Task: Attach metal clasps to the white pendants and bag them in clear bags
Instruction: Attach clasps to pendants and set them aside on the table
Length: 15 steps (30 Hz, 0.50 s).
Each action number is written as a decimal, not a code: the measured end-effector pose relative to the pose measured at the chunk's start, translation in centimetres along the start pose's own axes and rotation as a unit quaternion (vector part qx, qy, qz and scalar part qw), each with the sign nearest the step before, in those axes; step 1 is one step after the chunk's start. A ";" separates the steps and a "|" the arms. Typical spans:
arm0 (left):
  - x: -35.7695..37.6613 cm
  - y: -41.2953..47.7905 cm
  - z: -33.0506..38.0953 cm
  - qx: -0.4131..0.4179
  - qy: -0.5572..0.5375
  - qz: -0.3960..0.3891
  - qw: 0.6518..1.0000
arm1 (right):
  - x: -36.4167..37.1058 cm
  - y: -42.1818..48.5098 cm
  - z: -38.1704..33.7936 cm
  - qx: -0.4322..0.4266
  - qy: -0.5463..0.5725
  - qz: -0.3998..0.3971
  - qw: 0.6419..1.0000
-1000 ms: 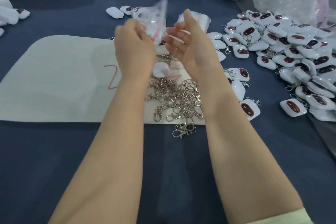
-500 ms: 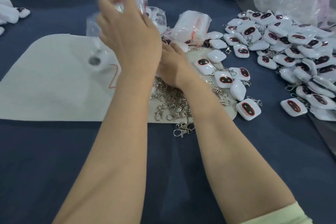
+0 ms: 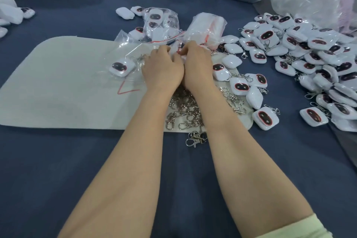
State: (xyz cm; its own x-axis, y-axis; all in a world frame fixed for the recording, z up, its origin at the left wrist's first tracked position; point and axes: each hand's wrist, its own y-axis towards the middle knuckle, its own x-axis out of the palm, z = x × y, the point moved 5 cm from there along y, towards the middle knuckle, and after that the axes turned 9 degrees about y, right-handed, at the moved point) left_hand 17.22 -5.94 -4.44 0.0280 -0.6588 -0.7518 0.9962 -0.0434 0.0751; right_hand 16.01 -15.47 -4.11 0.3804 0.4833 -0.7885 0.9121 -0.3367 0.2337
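- Since half a second ago the left hand [image 3: 163, 69] has dropped from above the white mat [image 3: 58, 87] and now lies side by side with the right hand [image 3: 197, 65], touching it.
- Released by the left hand, the bagged pendant [image 3: 121, 66] now lies on the mat just left of that hand, dark face up inside its clear bag.
- Both hands have their fingers curled, with the tips meeting at the near edge of the stack of clear bags [image 3: 207, 27]. The tips are hidden, so I cannot tell whether either hand pinches a bag.
- Metal clasps [image 3: 185, 110] lie heaped on the mat between the two forearms.
- Loose white pendants [image 3: 309, 54] are piled on the blue bench [image 3: 77, 170], right of the mat.
- More filled bags [image 3: 160, 19] lie beyond the hands.
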 end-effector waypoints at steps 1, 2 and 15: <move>0.0 0.0 0.0 -0.005 -0.027 0.016 0.999 | 0.0 0.1 0.0 0.011 -0.006 0.008 1.000; -0.2 -0.1 -0.1 -0.007 -0.050 0.034 0.998 | 0.0 0.1 0.1 0.021 -0.008 0.020 1.000; 0.2 0.3 -0.2 -0.007 -0.024 0.075 0.997 | 0.2 0.3 1.6 0.177 0.560 0.043 0.808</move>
State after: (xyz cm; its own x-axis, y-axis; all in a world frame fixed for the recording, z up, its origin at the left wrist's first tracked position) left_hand 17.53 -5.91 -4.71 0.1725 -0.6925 -0.7005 0.9823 0.0686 0.1740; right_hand 16.11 -16.75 -5.08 0.5197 0.8080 0.2776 0.8501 -0.5215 -0.0737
